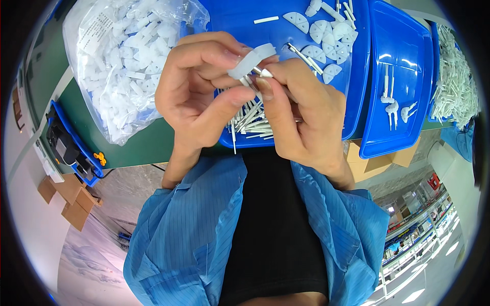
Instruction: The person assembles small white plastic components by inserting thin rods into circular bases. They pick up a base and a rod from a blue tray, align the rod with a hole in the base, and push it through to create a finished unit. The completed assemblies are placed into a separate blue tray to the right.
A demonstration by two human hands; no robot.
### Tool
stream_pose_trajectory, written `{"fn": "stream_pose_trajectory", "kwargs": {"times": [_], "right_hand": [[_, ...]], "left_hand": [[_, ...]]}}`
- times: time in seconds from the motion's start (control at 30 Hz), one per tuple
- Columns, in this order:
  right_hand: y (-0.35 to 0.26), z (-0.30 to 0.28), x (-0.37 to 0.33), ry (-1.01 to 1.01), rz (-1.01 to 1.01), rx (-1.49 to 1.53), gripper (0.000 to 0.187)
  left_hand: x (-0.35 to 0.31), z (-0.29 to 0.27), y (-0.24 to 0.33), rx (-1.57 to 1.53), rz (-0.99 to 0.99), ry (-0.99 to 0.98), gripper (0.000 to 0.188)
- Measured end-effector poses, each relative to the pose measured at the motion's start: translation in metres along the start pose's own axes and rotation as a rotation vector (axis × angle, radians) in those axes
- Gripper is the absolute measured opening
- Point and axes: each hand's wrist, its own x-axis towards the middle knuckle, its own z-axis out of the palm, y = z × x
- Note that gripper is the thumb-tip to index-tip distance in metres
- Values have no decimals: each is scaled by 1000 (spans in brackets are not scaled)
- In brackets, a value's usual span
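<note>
My left hand is closed on a translucent white plastic piece with a curved edge, held between thumb and fingers. My right hand pinches a thin metal pin with a white sleeve against that piece. The fingertips partly cover where the two meet, so I cannot tell how deep the pin sits. Both hands are above a blue tray. Beneath them lies a heap of white-sleeved metal pins. Several translucent white wedge-shaped pieces with small holes lie at the tray's far right.
A clear plastic bag full of white pieces rests at the left on the green table. Right of the tray, a second blue tray holds a few pinned parts, and beyond it are piled pins. Cardboard boxes stand below.
</note>
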Motion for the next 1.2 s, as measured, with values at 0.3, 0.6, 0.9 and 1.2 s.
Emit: {"fn": "stream_pose_trajectory", "kwargs": {"times": [0.3, 0.6, 0.9, 1.2], "right_hand": [[8, 2, 1, -62, 140, 324, 9], [18, 12, -9, 177, -303, -272, 21], [38, -12, -10, -30, -284, -158, 28], [23, -18, -8, -32, 100, 231, 14]], "left_hand": [[3, -11, 1, 163, 23, -34, 24], [14, -3, 15, 480, 170, -111, 25], [19, -9, 15, 643, 197, -326, 45], [7, 1, 14, 891, 237, -293, 35]]}}
